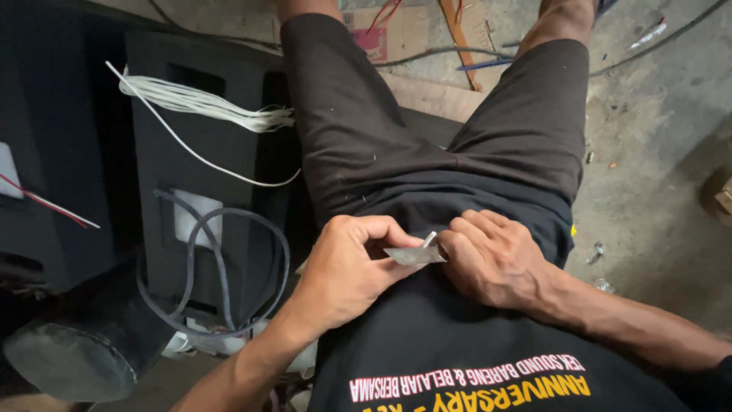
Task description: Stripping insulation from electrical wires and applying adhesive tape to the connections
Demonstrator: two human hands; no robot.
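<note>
The metal strip (415, 255) lay level between both hands over the lap, its long axis running left to right, and was pinched at each end. The left hand (347, 263) and right hand (492, 255) were closed narrowly on it; it appeared thin, flat, grey and dull, with a small pin (430, 239) rising beside it.

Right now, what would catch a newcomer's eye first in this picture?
Both hands meet at the lap: the left hand and right hand pinch a small flat metal piece between them. To the left, a bundle of white cables lies across a black speaker box, a grey cable loop below.
</note>
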